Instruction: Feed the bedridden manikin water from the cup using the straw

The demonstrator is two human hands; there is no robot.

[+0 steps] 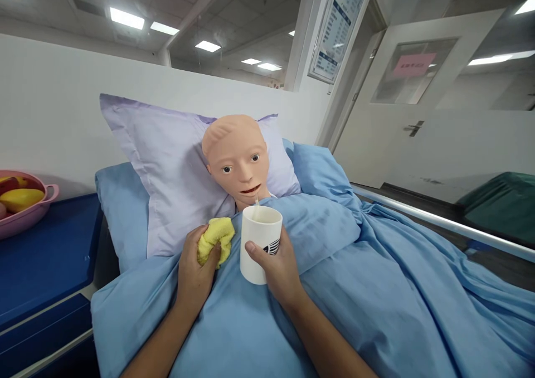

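Note:
A crumpled yellow cloth [218, 237] is bunched in my left hand [195, 269], above the blue quilt [242, 333]. My right hand [282, 266] is wrapped round a white mug [254, 238] with a dark printed mark on its side. A clear straw [256, 200] stands up out of the mug toward the mouth of a manikin [238, 160]; whether its tip touches the lips I cannot tell. The manikin's head rests on a pale lilac pillow [167, 171], and the quilt covers its body. What is inside the mug is hard to make out.
On the left, a pink basket [29, 216] of fruit stands on a blue bedside cabinet [50, 255]. A metal bed rail [443, 222] runs along the right side. A white wall [62, 99] rises behind the pillow, and a door [401, 105] is at the back right.

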